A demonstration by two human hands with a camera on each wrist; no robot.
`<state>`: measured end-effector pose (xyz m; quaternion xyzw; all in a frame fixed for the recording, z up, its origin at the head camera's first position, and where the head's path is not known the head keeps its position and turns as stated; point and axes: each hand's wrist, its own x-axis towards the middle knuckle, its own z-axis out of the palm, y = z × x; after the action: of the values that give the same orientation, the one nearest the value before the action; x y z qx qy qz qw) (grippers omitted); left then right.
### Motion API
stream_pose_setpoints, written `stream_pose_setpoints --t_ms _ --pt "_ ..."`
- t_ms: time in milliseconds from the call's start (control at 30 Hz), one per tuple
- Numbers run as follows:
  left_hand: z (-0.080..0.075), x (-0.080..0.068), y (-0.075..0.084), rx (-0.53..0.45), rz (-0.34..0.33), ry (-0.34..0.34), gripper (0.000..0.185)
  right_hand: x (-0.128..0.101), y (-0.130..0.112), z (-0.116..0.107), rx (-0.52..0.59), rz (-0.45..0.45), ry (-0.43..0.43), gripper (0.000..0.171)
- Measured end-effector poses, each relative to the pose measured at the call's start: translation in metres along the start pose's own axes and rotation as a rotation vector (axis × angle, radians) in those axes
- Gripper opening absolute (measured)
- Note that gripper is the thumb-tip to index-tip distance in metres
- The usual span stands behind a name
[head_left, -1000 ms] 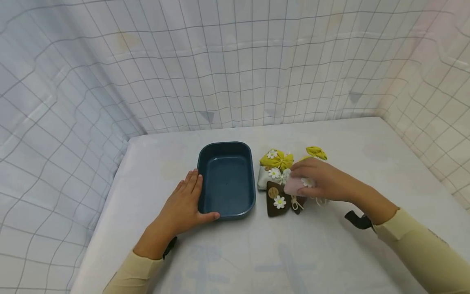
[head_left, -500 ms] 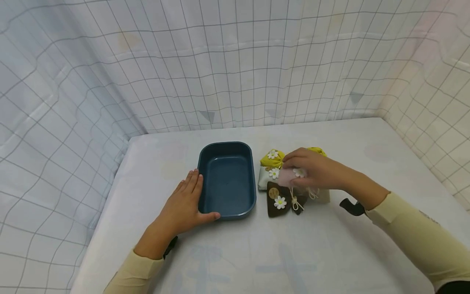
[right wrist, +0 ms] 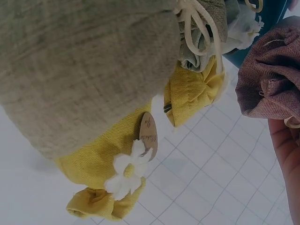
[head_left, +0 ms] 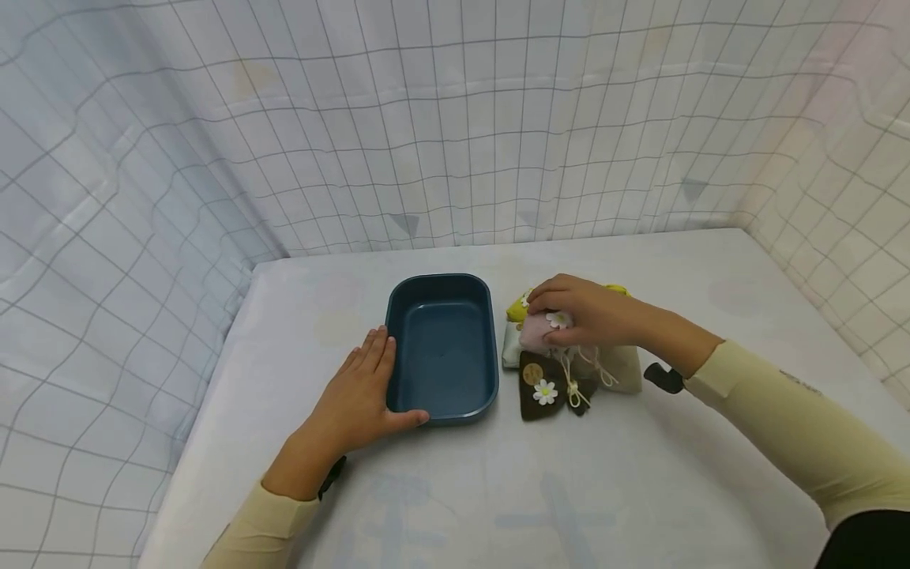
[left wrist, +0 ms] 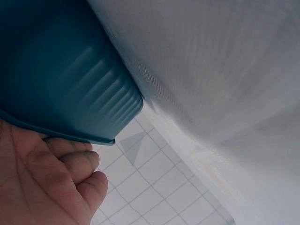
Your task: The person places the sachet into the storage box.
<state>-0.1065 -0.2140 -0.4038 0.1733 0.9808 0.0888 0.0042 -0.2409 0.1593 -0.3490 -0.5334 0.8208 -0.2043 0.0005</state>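
My left hand [head_left: 355, 391] lies along the left side of a dark blue plastic tub [head_left: 441, 356], fingers straight against its rim and thumb at the near edge. The left wrist view shows the palm and fingers by the rim of the tub's ribbed outer wall [left wrist: 93, 89]. My right hand [head_left: 593, 310] holds a small pink drawstring pouch [head_left: 536, 333] with a white daisy on it, above a group of similar pouches. In the right wrist view, the gathered mouth of the pink pouch [right wrist: 269, 77] appears at the right, fingers just below it.
Under and around my right hand lie a brown pouch [head_left: 532, 401], a beige one [head_left: 626, 368], a pale green one [head_left: 511, 352] and a yellow one [head_left: 517, 310]. Another yellow pouch [right wrist: 101, 164] shows behind the beige one. Gridded white curtains [head_left: 455, 158] enclose the white-covered table [head_left: 441, 498].
My right hand has carried the pink pouch left, closer to the tub, uncovering the beige pouch and covering more of the yellow one. The left hand and tub have stayed in place.
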Motion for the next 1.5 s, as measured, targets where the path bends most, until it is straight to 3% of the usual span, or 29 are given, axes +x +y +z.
stream_pose_setpoints --t_ms 167,467,833,1500 --pt "0.000 0.000 0.000 0.000 -0.003 0.003 0.129 0.011 0.001 -0.001 -0.006 -0.048 0.006 0.034" --pt "0.000 -0.001 -0.001 -0.005 -0.011 0.003 0.129 0.027 -0.001 -0.006 -0.039 -0.088 -0.074 0.032" --pt "0.000 -0.003 -0.003 -0.007 -0.003 0.015 0.129 0.048 -0.003 -0.004 -0.040 -0.053 -0.218 0.034" --pt "0.000 -0.001 -0.003 0.001 -0.002 0.010 0.131 0.090 -0.009 -0.019 -0.086 -0.069 -0.312 0.032"
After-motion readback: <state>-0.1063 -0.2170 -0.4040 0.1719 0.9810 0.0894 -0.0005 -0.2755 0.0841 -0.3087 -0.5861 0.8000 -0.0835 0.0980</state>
